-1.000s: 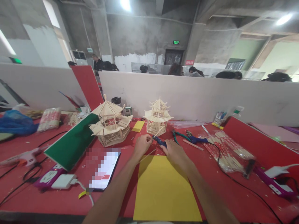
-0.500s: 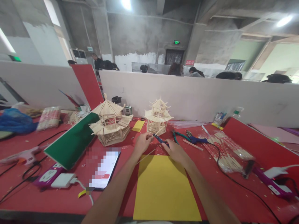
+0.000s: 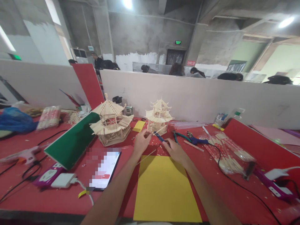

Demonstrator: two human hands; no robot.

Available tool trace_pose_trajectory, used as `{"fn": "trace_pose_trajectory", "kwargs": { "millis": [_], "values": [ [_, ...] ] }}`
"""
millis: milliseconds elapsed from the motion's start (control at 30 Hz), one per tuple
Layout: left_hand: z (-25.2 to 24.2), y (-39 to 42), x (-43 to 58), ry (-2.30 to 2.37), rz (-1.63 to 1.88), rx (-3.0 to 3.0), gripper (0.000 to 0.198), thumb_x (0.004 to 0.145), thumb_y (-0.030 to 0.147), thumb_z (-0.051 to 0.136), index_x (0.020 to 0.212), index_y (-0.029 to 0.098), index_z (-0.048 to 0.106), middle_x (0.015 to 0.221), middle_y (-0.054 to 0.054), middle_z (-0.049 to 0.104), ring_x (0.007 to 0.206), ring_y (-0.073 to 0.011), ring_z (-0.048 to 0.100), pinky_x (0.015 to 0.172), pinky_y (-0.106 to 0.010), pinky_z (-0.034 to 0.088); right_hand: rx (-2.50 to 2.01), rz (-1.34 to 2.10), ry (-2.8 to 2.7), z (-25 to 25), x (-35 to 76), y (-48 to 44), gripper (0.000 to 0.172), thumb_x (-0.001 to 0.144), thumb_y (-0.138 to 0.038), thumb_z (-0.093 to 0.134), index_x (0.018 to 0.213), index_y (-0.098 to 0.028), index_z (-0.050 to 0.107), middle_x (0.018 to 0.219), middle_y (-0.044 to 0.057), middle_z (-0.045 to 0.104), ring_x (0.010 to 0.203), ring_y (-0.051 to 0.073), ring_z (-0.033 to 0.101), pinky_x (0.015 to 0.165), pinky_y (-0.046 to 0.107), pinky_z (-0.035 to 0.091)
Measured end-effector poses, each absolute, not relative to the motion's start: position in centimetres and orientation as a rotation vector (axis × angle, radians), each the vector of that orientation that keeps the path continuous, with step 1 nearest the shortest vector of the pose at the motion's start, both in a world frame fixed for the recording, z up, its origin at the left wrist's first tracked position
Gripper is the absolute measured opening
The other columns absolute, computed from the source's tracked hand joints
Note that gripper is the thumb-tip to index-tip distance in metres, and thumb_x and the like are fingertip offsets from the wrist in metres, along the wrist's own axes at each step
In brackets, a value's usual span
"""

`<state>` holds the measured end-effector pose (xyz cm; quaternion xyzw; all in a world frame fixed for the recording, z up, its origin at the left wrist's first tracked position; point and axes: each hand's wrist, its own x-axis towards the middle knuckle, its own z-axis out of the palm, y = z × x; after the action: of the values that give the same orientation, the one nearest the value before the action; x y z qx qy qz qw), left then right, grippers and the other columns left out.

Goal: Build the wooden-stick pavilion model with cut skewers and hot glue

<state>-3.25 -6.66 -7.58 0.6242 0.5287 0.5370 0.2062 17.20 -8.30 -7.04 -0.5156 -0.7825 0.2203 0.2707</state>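
My left hand (image 3: 142,143) is closed in a pinch, with a short end of thin pale wooden stick (image 3: 153,133) showing at its fingertips. Small dark blue pliers (image 3: 159,137) are in my right hand (image 3: 174,150), their jaws pointing at that stick. Whether the jaws touch it is too small to tell. Just behind both hands stands a small wooden-stick pavilion model (image 3: 158,117). A larger one (image 3: 112,123) is to the left. Another thin stick (image 3: 148,155) lies near my left wrist, by the top of a yellow sheet (image 3: 166,190).
On the right lie green-handled pliers (image 3: 180,136), a blue-handled tool with a cable (image 3: 198,140) and bagged sticks (image 3: 225,150). A phone (image 3: 106,170), a green board (image 3: 72,142), a power strip (image 3: 48,177) and a pink glue gun (image 3: 27,155) are at left. A white partition (image 3: 199,100) closes the back.
My hands have drawn slightly apart, the left one moving a little to the left. The pale stick seen across the plier jaws before now barely shows.
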Motion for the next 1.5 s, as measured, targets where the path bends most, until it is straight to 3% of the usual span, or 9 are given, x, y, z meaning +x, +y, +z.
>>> {"fn": "trace_pose_trajectory", "kwargs": {
  "millis": [233, 767, 1033, 1500],
  "values": [
    [-7.8, -6.4, -3.1, 1.371, 1.535, 1.685, 0.02, 0.085, 0.035, 0.057, 0.09, 0.019, 0.066, 0.095, -0.005, 0.074, 0.086, -0.0174, 0.068, 0.08, -0.027, 0.051, -1.316, 0.618, -2.005, -6.8, 16.6, -8.9, 0.035, 0.098, -0.044, 0.037, 0.114, -0.021, 0.058, 0.111, 0.008, 0.069, 0.104, 0.021, 0.062, 0.089, 0.029, 0.041],
    [-8.1, -6.2, -2.9, 1.265, 1.622, 1.613, 0.019, 0.085, 0.037, 0.059, 0.089, 0.019, 0.066, 0.089, -0.005, 0.073, 0.084, -0.0188, 0.067, 0.079, -0.029, 0.049, -1.249, 0.6, -1.955, -7.7, 15.9, -8.9, 0.035, 0.098, -0.046, 0.037, 0.112, -0.022, 0.06, 0.103, 0.006, 0.069, 0.094, 0.022, 0.063, 0.083, 0.03, 0.042],
    [-8.3, -6.1, -2.5, 1.194, 1.703, 1.468, 0.016, 0.079, 0.034, 0.065, 0.082, 0.018, 0.064, 0.08, -0.004, 0.071, 0.075, -0.0175, 0.067, 0.072, -0.028, 0.051, -1.24, 0.616, -1.933, -8.2, 15.5, -8.7, 0.034, 0.097, -0.044, 0.039, 0.114, -0.022, 0.059, 0.107, 0.007, 0.069, 0.098, 0.022, 0.063, 0.083, 0.03, 0.043],
    [-8.3, -5.9, -2.4, 1.175, 1.744, 1.302, 0.02, 0.071, 0.031, 0.073, 0.085, 0.016, 0.071, 0.085, -0.006, 0.073, 0.081, -0.0192, 0.068, 0.08, -0.031, 0.052, -1.251, 0.613, -1.948, -8.5, 15.4, -8.7, 0.033, 0.098, -0.043, 0.038, 0.113, -0.022, 0.058, 0.112, 0.008, 0.067, 0.103, 0.023, 0.062, 0.084, 0.032, 0.043]
  ]
}}
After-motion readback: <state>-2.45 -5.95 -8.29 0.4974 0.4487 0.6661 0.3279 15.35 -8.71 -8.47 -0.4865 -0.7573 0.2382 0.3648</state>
